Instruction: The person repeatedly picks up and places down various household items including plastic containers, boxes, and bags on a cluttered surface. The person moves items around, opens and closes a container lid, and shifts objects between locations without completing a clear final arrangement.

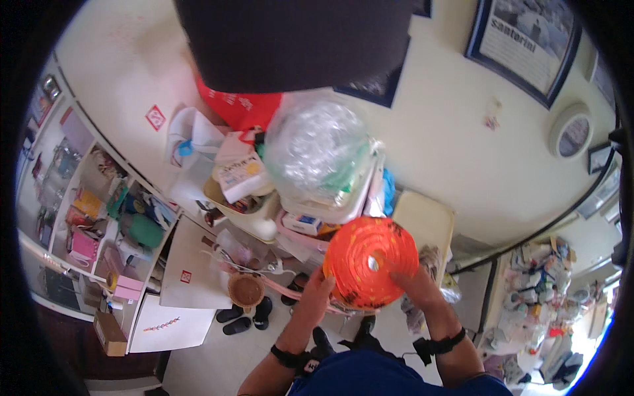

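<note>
A round orange-red paper lantern (pixel 354 262), flattened into a ringed disc with a small hole in its middle and dark and yellow markings, is held up in front of my body. My left hand (pixel 317 294) grips its lower left edge, while my right hand (pixel 413 282) holds it from the right side, with fingers reaching over its face. Both wrists wear black straps. Beyond the lantern stands a white tub (pixel 317 210) with a large clear plastic bag (pixel 317 148) bulging on it.
A cream bin (pixel 267 225) holding boxes stands left of the tub. A wicker basket (pixel 246 291) and black slippers (pixel 237 325) are near the floor. Open shelves (pixel 99 227) line the left. Framed pictures (pixel 525 49) hang on the wall. A cluttered table (pixel 500 307) is at right.
</note>
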Demonstrator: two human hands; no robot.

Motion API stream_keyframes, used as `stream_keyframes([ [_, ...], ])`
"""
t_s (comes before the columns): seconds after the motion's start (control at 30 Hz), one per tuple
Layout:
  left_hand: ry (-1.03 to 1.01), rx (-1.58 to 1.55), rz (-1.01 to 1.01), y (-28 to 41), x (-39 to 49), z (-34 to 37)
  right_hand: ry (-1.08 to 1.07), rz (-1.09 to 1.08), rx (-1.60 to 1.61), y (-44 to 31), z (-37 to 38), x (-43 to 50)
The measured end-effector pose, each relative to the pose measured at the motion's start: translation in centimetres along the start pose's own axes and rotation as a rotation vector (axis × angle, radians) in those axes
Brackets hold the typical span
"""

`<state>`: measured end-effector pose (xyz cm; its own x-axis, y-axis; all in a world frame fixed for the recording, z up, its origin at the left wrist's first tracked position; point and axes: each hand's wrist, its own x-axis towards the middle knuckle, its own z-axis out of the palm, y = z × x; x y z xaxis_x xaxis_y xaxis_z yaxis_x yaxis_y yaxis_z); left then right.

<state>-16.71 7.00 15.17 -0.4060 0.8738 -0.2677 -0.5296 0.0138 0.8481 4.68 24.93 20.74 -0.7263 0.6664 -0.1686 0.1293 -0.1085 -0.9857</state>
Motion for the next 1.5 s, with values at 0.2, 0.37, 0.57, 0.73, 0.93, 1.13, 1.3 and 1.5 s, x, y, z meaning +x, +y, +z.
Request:
stream_keyframes([
  [0.2, 0.032, 0.039, 0.223, -1.0, -2.7, -1.7, -0.115, 0.068, -0.029, -1.0, 2.5, -1.3],
  [0.37, 0.183, 0.036, 0.186, 3.3, -3.8, -4.6, -0.206, 0.105, 0.176, -0.6, 5.5, -1.4],
  [0.57, 0.404, 0.022, 0.652, 18.3, -0.1, -12.5, -0.233, 0.110, 0.126, -0.8, 5.2, -1.1],
  [0.73, 0.535, -0.157, 0.784, 32.0, 4.6, -18.1, -0.093, 0.255, -0.012, 0.8, 4.5, -2.2],
  [0.93, 0.609, -0.117, 0.652, 35.8, 11.5, -20.7, 0.011, 0.372, 0.031, 4.8, 2.3, -3.9],
  [1.13, 0.663, -0.128, 0.540, 32.5, 17.4, -21.6, 0.092, 0.402, 0.073, 8.2, -0.5, -4.9],
  [1.3, 0.731, 0.157, 0.432, 31.8, 20.8, -24.2, 0.123, 0.453, 0.096, 9.2, -1.4, -5.2],
  [1.5, 0.775, 0.606, 0.162, 31.5, 21.1, -29.7, 0.129, 0.393, -0.049, 8.7, -2.6, -2.6],
])
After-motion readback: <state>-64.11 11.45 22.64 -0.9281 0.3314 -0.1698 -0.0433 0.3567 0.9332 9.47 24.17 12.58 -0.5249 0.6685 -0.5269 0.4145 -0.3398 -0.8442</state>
